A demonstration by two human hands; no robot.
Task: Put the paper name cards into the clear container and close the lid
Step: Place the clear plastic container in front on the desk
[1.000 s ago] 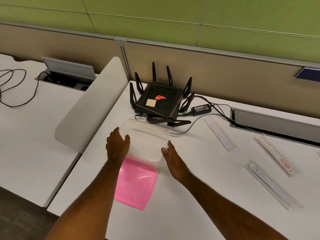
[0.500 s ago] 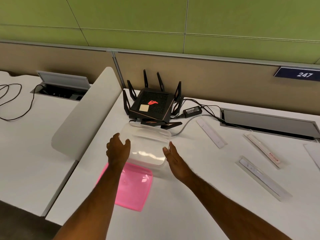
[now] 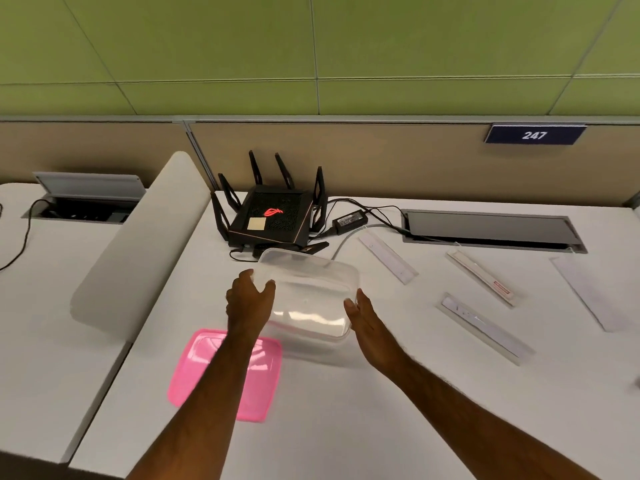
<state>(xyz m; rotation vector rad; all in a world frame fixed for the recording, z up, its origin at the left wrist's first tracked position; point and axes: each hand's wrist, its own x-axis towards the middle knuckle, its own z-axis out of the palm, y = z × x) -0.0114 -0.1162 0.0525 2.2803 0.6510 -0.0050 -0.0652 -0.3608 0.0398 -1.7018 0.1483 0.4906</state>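
Desk (image 3: 346,427): router (image 3: 273,216) sits behind the clear container (image 3: 311,292), perhaps touching.

Black router (image 3: 273,216) beside a power adapter (image 3: 349,221) on the white desk (image 3: 346,427), blue 247 sign (image 3: 535,135) on the partition (image 3: 381,161).

- The clear container (image 3: 310,296) is gripped by the left hand (image 3: 249,303) and touched on its right side by the flat right hand (image 3: 363,317).
- The pink lid (image 3: 266,377) is seen near the table's (image 3: 346,427) left edge.
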